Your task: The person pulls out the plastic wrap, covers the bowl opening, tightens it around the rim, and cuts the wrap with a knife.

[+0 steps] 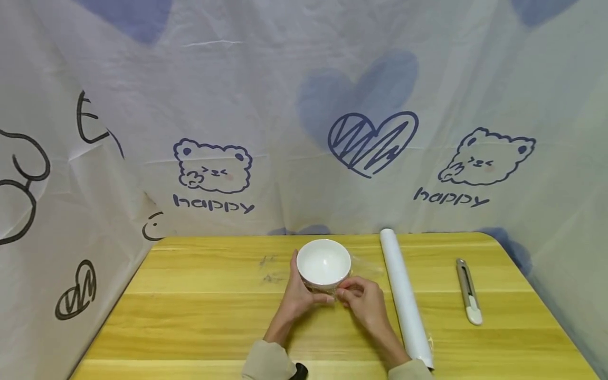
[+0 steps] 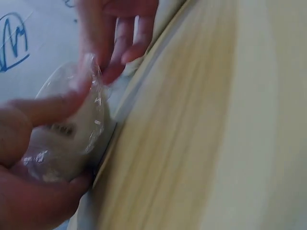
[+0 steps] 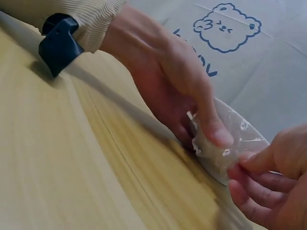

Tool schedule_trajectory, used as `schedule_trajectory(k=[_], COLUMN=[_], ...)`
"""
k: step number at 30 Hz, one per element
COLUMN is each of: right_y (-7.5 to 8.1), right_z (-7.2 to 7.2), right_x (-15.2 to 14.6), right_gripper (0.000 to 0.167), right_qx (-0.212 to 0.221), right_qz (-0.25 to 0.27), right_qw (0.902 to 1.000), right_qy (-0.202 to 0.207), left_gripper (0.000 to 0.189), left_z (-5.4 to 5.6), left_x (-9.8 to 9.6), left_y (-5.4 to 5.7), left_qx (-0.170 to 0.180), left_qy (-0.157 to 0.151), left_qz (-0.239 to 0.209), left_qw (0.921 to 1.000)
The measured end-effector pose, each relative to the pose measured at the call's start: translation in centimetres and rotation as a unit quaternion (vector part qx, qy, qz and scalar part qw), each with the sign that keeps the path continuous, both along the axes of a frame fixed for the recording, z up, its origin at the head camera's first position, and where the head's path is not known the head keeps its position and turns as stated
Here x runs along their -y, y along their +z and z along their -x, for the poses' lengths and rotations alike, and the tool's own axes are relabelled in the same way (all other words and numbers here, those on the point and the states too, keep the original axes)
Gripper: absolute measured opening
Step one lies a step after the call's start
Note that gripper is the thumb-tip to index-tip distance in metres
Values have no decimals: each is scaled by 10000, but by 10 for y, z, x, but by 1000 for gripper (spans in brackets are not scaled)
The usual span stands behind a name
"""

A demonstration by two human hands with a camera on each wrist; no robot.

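A white bowl stands on the wooden table, its hollow side up. Clear plastic film clings in wrinkles to its outer side, and a loose sheer part spreads to its right in the head view. My left hand grips the bowl from the left, the thumb pressing the film to the front wall. At the bowl's right front, my right hand pinches an edge of the film between thumb and fingertips. A small dark printed mark shows through the film in the left wrist view.
A long white roll lies right of my right hand, running from the far edge toward the front. Farther right is a utility knife. A printed cloth hangs behind the table and along its sides.
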State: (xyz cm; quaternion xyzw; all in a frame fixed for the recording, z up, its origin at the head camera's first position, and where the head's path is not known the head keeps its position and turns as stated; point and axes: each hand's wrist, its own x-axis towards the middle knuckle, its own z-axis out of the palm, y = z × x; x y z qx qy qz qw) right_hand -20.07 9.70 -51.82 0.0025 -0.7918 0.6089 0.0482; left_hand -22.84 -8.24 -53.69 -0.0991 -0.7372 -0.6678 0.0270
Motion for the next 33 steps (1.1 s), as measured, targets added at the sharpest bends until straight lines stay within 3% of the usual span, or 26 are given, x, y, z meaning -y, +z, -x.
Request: schedule_trajectory(k=[5, 9, 13, 18, 20, 22, 26, 30, 33], right_y=[-3, 1, 13, 24, 23, 21, 14, 17, 24], right_z=[-1, -1, -2, 0, 1, 1, 2, 1, -1], right_x=[3, -1, -12, -23, -24, -23, -21, -24, -29], right_gripper=[5, 9, 3, 10, 19, 26, 24, 20, 20], right_qx=[-48, -61, -97, -668, -698, -578, -245, -244, -260], right_qz=[-193, -456, -857, -1480, -1712, -1811, -1618, -1516, -1504], right_qw=[9997, 9974, 9936, 9863, 9816, 9811, 9865, 9881, 9883], right_qy=[165, 547, 732, -305, -473, -371, -20, -84, -80], left_gripper=[124, 115, 120, 129, 132, 136, 138, 127, 119], left_z=[1, 3, 4, 7, 8, 8, 6, 6, 6], left_x=[-5, -2, 8, 29, 35, 37, 33, 26, 25], left_y=[-4, -4, 0, 9, 11, 13, 11, 6, 5], left_qx=[-436, -507, -304, 255, 443, 563, 511, 289, 210], left_qy=[651, 704, 211, -530, -785, -960, -725, -333, -215], left_qz=[280, 377, 272, 68, -95, -181, 14, -23, -53], left_qw=[9965, 9955, 9989, 9982, 9959, 9936, 9961, 9990, 9995])
